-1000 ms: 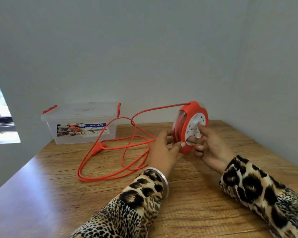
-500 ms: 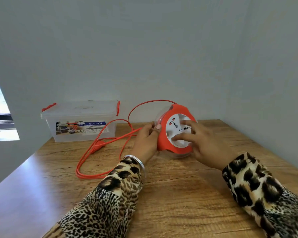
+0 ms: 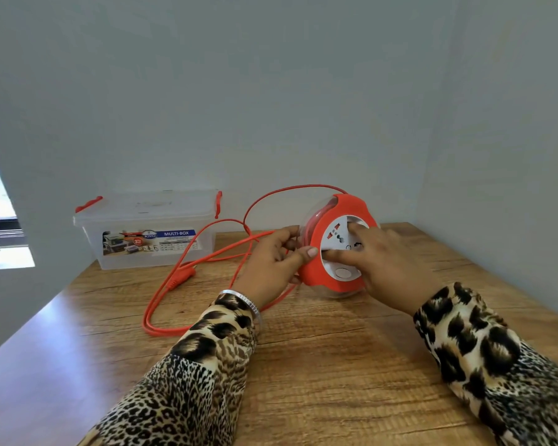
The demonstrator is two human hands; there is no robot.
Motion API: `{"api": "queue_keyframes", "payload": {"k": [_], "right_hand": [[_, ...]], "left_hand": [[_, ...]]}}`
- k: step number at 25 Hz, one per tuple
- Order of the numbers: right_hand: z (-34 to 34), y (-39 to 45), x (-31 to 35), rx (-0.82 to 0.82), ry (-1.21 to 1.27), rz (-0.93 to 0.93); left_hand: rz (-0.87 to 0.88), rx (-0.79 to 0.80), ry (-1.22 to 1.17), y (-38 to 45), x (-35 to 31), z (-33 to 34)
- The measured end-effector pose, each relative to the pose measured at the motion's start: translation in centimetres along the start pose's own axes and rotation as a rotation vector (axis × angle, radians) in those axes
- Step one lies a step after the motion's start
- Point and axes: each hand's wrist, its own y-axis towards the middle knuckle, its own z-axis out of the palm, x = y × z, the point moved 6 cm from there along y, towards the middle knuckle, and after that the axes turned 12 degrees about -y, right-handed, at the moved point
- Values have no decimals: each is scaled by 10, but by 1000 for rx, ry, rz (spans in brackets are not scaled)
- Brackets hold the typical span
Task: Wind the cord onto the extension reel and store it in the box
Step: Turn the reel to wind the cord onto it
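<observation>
Presently, the following is recorded.

Left hand [image 3: 273, 263]: curled round the left edge of the extension reel [image 3: 335, 249]; the thumb [image 3: 306, 254] is laid on the orange front rim, the other fingers are bent behind the clear housing and partly hidden.

Right hand [image 3: 390, 265]: laid on the white socket face [image 3: 339, 239]; the fingers are spread moderately and held fairly straight, with fingertips pressed on the face. Nothing is enclosed by them.

Reel, position: held low over the wooden table [image 3: 303, 365], right of centre and near the far edge; whether its underside touches the wood cannot be told.

Reel, orientation: tilted, the round socket face turned up and toward the camera, the winding axis leaning back toward the wall [image 3: 271, 91].

Reel, appearance: orange front frame with lobed outline, white round socket plate with pin holes and a round button, transparent drum behind through which orange windings are seen.

Cord [image 3: 187, 278]: orange, thin; an arc is carried from the top of the reel over to the left, and long loose loops are spread on the table left of the left hand. Only part is wound.

Plug [image 3: 182, 275]: orange, lying on the table among the loops, just in front of the box.

Box [image 3: 149, 230]: clear plastic, lid closed, orange clasps at both ends, printed label reading MULTI-BOX; set at the far left of the table by the wall, well apart from the reel.

Sleeves [image 3: 207, 365]: leopard print on both arms; a silver bangle [image 3: 242, 299] is worn at the left wrist.
</observation>
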Motion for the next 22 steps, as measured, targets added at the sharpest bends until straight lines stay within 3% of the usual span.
{"api": "queue_keyframes", "payload": {"k": [8,13,16,20,22], "right_hand": [[-7,-3,1,-80,-53,102],[8,-12,-23,-15,474,497],[17,-15,-34,33,584,614],[17,-17,-42,67,521,659],[16,-17,-45,103,446,653]], "left_hand": [[-62,-55,-21,-1,4,4],[-69,-88,-78,-6,13,19],[-110,-70,-42,-6,19,29],[-5,-54,596,-3,4,12],[-31,-136,734,-4,-3,-9]]}}
